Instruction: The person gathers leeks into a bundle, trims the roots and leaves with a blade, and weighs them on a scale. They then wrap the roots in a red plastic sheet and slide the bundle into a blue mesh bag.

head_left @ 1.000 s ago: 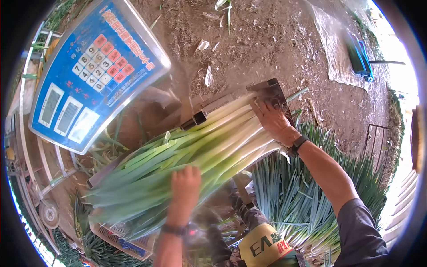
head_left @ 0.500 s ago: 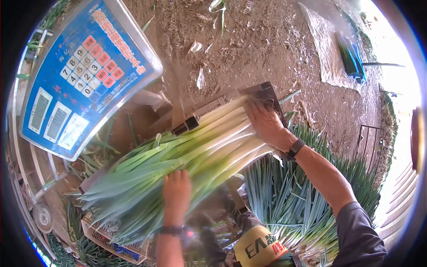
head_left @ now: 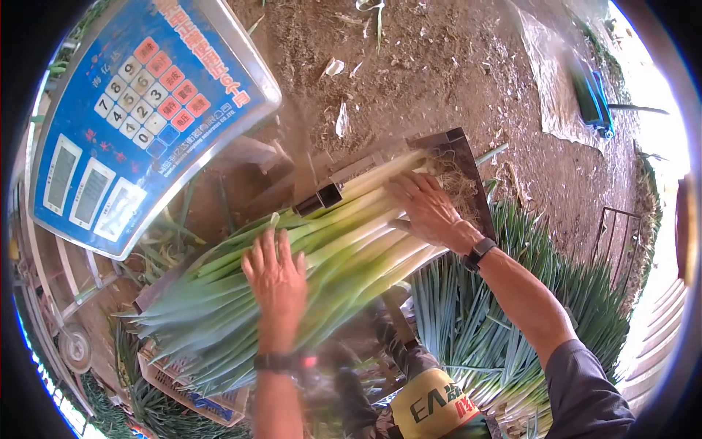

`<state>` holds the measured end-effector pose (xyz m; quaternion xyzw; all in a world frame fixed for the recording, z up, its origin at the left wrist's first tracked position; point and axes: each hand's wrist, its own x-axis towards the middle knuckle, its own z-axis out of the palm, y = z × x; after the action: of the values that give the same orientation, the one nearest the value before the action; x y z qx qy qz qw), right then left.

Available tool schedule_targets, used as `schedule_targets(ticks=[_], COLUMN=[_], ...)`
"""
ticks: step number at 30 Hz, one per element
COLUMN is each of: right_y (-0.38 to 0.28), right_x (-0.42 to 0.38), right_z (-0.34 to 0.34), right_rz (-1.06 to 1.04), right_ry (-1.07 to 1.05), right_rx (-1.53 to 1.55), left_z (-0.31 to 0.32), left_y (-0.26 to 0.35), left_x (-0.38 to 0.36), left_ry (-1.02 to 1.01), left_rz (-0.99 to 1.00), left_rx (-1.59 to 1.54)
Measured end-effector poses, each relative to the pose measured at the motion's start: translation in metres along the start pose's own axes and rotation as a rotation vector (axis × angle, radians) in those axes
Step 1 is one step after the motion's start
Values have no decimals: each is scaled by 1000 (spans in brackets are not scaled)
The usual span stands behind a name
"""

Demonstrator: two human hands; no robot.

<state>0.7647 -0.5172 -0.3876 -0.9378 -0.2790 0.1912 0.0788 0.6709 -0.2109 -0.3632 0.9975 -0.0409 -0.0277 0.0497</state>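
A thick bundle of green onions (head_left: 344,238) lies across a dark metal frame (head_left: 468,172), pale stalks to the right and green leaves fanned out to the left. My left hand (head_left: 276,274) rests on the leaves with its fingers spread. On the white stalks, close to the root end, lies my right hand (head_left: 428,212), fingers stretched out and flat. Stringy roots show between it and the frame's end plate. What lies under my palms is hidden.
A blue weighing scale display (head_left: 146,110) with a keypad stands at the upper left. More green onions (head_left: 526,314) are piled at the right. A plastic crate (head_left: 194,399) sits below the leaf tips. A pale sheet (head_left: 545,80) with a blue-wrapped bundle (head_left: 594,102) lies on the dirt floor.
My left hand has moved forward over the leaves, and its fingers have spread. My right hand has slid a little back from the root end, which shows more. The view has shifted slightly.
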Motion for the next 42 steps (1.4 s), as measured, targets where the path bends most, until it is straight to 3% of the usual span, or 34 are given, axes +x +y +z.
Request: schedule_targets(ticks=[3, 14, 17, 21, 24, 30, 34, 36, 40, 41, 42], right_y=[1, 17, 20, 13, 9, 14, 12, 13, 11, 3, 1], right_x=[4, 3, -5, -3, -4, 0, 2, 1, 2, 3, 3], right_z=[-3, -1, 3, 13, 9, 10, 7, 5, 4, -7, -11], right_rz=[8, -58, -41, 45, 53, 0, 35, 39, 51, 68, 76], right_ry=[-17, 18, -7, 34, 26, 69, 45, 48, 42, 21, 9], right_rx=[-29, 74, 110, 51, 100, 138, 199, 243, 213, 203, 187], left_z=[16, 44, 33, 30, 24, 21, 23, 25, -13, -32, -60], left_y=[1, -13, -16, -22, -19, -21, -38, -57, -102, -116, -116], left_x=[-24, -22, -18, -16, -7, 13, 16, 14, -1, -9, -12], left_ry=[-148, 17, -4, 119, 108, -105, -90, -68, 324, 345, 434], left_rz=[-101, -48, -99, -252, -271, -334, -272, -327, -381, -414, -499], left_rx=[37, -50, -225, -414, -297, -206, -258, -326, -468, -340, -520])
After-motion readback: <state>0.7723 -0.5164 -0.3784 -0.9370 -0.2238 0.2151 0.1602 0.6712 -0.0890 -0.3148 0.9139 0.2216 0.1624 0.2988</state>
